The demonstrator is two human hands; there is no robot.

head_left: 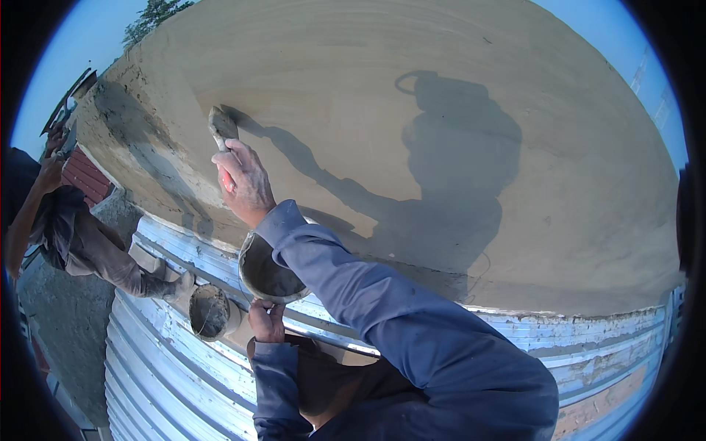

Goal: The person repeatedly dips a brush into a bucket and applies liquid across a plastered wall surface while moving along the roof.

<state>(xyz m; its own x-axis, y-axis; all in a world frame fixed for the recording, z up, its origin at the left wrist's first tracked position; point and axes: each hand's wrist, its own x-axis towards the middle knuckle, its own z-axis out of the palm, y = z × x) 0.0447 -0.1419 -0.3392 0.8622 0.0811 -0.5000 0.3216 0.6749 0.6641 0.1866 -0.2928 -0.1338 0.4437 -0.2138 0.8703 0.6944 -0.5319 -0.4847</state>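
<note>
Gripping brush (223, 127) in right hand (248, 184), bucket (252, 264) at rim in left hand (267, 320); apparently smoothing wall (346, 121) near its left edge. Next, probably needs light, even strokes.

The flat brush with a red handle and a grey-caked head (223, 132) is held head up and tilted slightly left, its tip at or very near the broad, smooth, grey-brown plastered wall (346, 117), though actual contact cannot be told. The round, open-topped grey bucket (254, 259), its inner side smeared with grey, is held below and slightly right of the brush, near the wall's foot, with part of its rim hidden. The wall shows a slightly darker brown patch beside the brush tip.
</note>
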